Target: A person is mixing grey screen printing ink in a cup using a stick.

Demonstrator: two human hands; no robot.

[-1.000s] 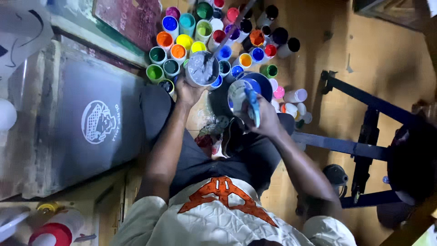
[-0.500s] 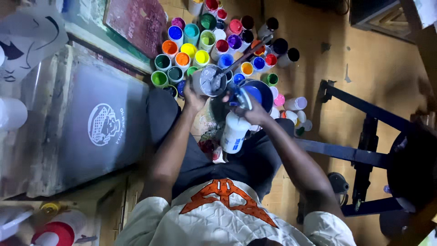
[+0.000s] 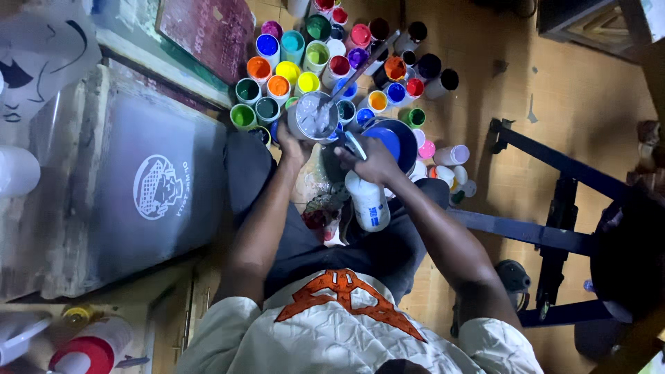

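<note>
My left hand [image 3: 294,147] grips a small round tub of pale grey paint [image 3: 313,118] from below, and a stirring stick [image 3: 360,66] leans out of the tub. My right hand [image 3: 377,161] is closed around the neck of a white spray bottle [image 3: 368,202]. The bottle's nozzle points toward the tub and its body hangs over my lap. A paint-stained rag [image 3: 321,211] lies on my dark trousers between my forearms. The two hands are close together, just in front of the paint pots.
Several open paint pots [image 3: 325,59] in many colours crowd the wooden floor ahead, along with a larger blue tub [image 3: 388,138]. A grey printing screen with a round design [image 3: 156,190] lies to the left. A dark metal stand [image 3: 554,228] is on the right.
My right hand has lowered the spray bottle and tipped its nozzle toward the tub. My left hand kept hold of the tub. The view has drifted slightly.
</note>
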